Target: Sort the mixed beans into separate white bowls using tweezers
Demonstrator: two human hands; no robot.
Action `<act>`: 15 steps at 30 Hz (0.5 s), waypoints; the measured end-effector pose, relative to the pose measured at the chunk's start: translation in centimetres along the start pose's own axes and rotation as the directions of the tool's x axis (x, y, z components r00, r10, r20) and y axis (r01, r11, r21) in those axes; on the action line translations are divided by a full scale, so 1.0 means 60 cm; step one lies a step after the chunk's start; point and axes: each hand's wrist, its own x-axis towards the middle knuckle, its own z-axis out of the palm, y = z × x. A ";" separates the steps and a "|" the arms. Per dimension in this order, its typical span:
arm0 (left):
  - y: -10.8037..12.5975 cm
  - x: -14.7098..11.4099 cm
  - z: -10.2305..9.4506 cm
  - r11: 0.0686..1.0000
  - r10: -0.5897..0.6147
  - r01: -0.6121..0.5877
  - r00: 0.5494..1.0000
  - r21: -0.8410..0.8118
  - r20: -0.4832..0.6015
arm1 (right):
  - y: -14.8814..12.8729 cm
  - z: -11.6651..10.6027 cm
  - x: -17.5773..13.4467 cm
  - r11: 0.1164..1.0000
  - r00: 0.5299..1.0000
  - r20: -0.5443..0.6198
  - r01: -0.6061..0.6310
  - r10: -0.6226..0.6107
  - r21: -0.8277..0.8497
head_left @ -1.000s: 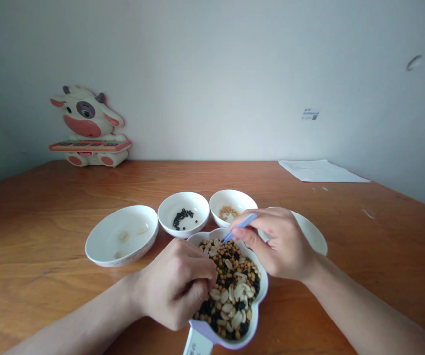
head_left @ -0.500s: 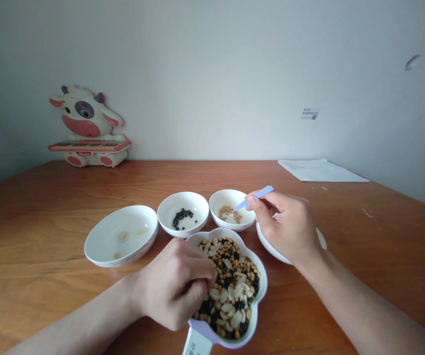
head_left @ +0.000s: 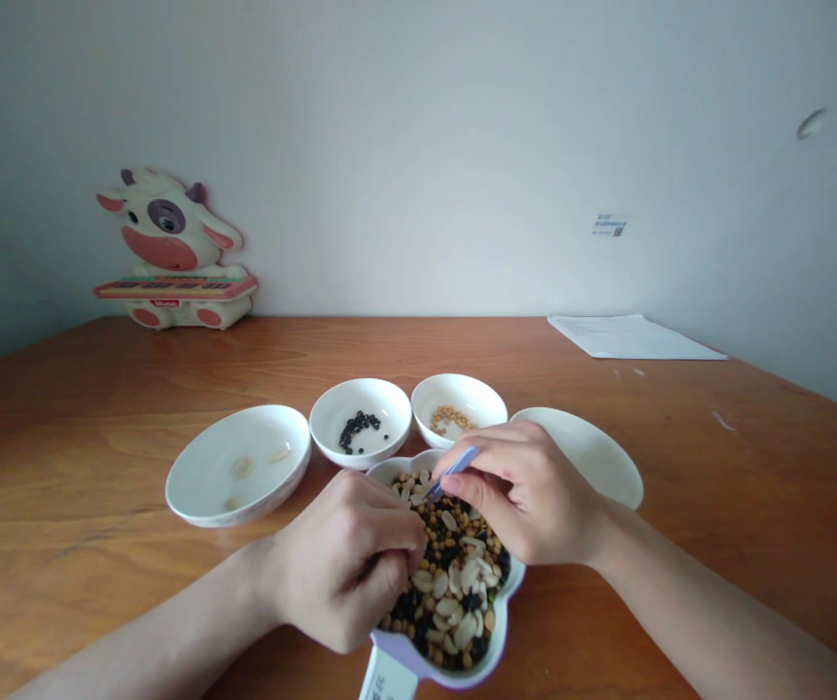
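Observation:
Purple tweezers [head_left: 456, 471] are pinched in my right hand [head_left: 527, 481], their tip down among the contents at the back of a flower-shaped container [head_left: 505, 622] with a handle. Peanuts [head_left: 447, 611], black beans [head_left: 407, 605] and yellow soybeans [head_left: 443, 562] fill it, mixed. My left hand [head_left: 349, 564] is closed in a loose fist over the container's left side; what its fingers hold, if anything, is hidden. Behind stand a bowl [head_left: 320, 413] with black beans and a bowl [head_left: 487, 399] with a few soybeans.
An oval bowl [head_left: 195, 467] with a few pale peanuts is at left. Another white bowl [head_left: 600, 457] stands at right, partly behind my right hand. Farther back are a toy cow keyboard [head_left: 174, 262] and white paper [head_left: 629, 338], near the wall.
My right hand with the tweezers has moved from the soybean bowl toward me and left, down to the flower-shaped container. My left hand stays in place.

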 end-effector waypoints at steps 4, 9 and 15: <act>0.000 -0.001 0.000 1.000 -0.007 0.007 1.000 -0.003 0.002 | 0.002 0.004 -0.002 1.000 1.000 0.027 0.002 -0.002 -0.007; -0.001 0.000 0.001 1.000 -0.006 0.006 1.000 -0.022 -0.006 | 0.003 0.004 -0.001 1.000 0.999 0.036 0.019 -0.019 -0.002; 0.001 0.002 0.000 1.000 -0.007 0.007 1.000 -0.023 -0.016 | 0.005 0.010 -0.003 0.999 0.997 0.077 0.009 -0.011 0.033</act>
